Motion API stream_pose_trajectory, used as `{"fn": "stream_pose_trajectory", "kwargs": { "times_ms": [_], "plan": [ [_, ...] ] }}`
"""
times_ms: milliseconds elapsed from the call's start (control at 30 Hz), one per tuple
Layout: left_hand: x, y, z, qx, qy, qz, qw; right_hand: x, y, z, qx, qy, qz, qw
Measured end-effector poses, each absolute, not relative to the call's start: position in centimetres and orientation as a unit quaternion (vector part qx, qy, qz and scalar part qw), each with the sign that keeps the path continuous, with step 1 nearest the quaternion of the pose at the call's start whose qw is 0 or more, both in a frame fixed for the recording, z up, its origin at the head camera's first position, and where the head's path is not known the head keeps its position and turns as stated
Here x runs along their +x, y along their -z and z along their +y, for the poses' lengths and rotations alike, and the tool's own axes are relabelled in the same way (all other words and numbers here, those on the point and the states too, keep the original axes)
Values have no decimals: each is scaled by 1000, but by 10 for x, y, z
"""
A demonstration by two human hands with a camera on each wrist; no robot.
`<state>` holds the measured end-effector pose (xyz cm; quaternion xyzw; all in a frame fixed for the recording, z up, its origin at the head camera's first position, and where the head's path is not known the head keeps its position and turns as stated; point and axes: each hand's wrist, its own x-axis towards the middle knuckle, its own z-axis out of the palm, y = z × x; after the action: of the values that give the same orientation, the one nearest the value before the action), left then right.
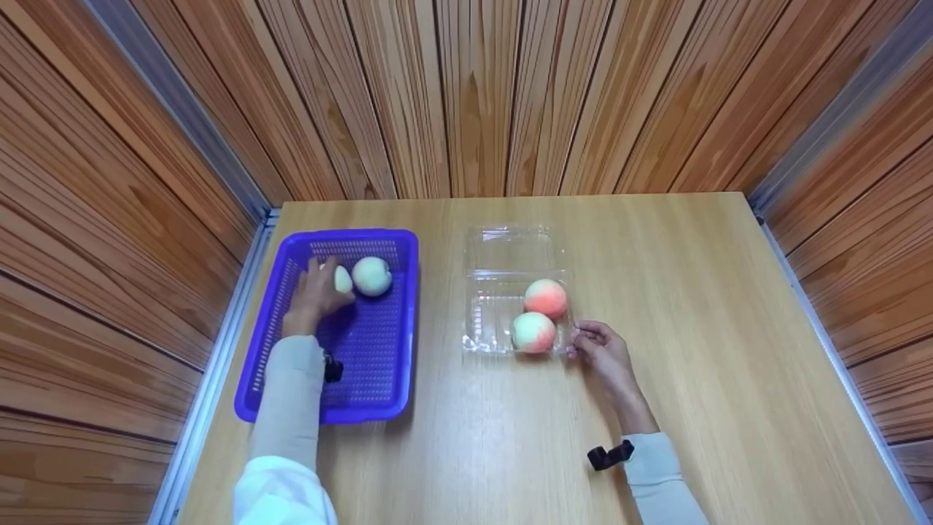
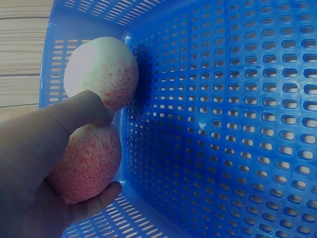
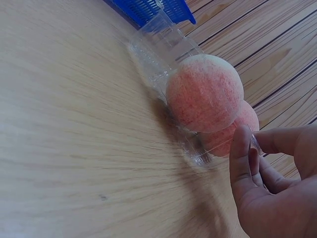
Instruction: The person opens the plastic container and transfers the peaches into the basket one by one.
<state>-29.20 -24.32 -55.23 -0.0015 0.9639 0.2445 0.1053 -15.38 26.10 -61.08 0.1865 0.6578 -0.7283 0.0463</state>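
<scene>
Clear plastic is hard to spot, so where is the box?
In the head view, the clear box lies open on the table, right of the basket, with two peaches in it and the right hand pinching its near right corner.

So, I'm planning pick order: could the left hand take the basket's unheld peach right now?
Probably not without letting go first: the left hand holds one peach, though the unheld peach lies close by.

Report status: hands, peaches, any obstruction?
Left hand gripping peach in basket. Right hand pinching edge of box. Two peaches in box, another in basket. No obstruction seen.
</scene>
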Motion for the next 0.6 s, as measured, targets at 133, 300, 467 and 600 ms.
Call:
{"fn": "stream_pose_trajectory", "kwargs": {
  "times_ms": [133, 300, 467, 600],
  "plan": [
    [-291, 554, -244, -4, -237, 964, 116, -154, 612, 261, 187, 732, 654, 48],
    [-287, 558, -244, 1, -232, 967, 105, -155, 611, 261, 183, 728, 659, 48],
    [-286, 560, -245, -4, -234, 965, 117, -154, 611, 261, 185, 725, 662, 45],
    [-286, 561, -245, -7, -236, 963, 130, -154, 611, 261, 186, 728, 658, 45]
  ]
}}
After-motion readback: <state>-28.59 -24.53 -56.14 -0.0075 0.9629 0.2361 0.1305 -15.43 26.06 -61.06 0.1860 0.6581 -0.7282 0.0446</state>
